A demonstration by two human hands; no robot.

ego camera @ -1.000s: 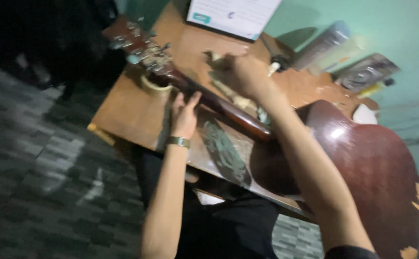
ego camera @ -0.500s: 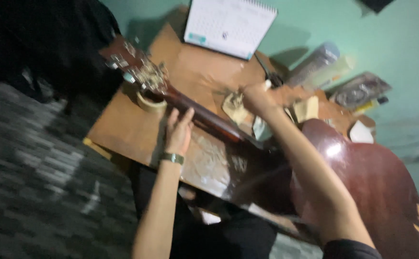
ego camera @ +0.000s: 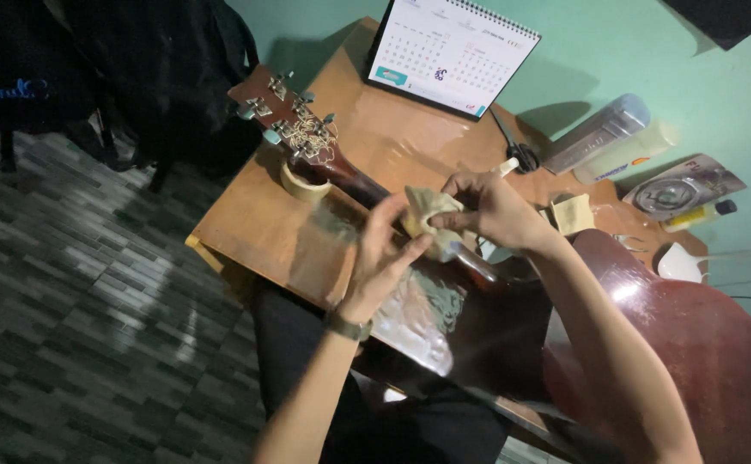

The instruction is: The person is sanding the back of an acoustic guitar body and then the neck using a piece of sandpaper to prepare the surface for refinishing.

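Count on the counter (ego camera: 246,228): one guitar (ego camera: 667,344), one cloth (ego camera: 431,219), one tape roll (ego camera: 304,182), one desk calendar (ego camera: 453,51), one pair of scissors (ego camera: 513,148).

The guitar lies back up, diagonally across the counter. Its headstock (ego camera: 285,116) overhangs the far left corner; its body reaches past the near right edge. The neck rests on the tape roll near the left edge.

My right hand (ego camera: 495,210) is over the neck near the counter's middle, fingers pinched together on the cloth. The cloth is pale yellow and crumpled, held just above the neck. My left hand (ego camera: 384,258) is just beside it, fingers spread apart and extended, fingertips touching the cloth's lower edge. I cannot tell whether that hand also presses the neck. One wristband (ego camera: 347,325) is on my left wrist.

Surroundings: the calendar stands upright at the far edge. The scissors lie just right of it. One silver tube-shaped container (ego camera: 598,133) and one pale bottle (ego camera: 624,155) lie against the wall at the far right. One flat printed packet (ego camera: 683,187) lies beyond them. One small tan block (ego camera: 573,213) sits beside my right wrist. One white mouse (ego camera: 680,262) sits at the right edge, partly hidden by the guitar body.

Obstructions: my arms cover the joint of neck and body. A dark bag (ego camera: 152,77) stands on the floor left of the counter.
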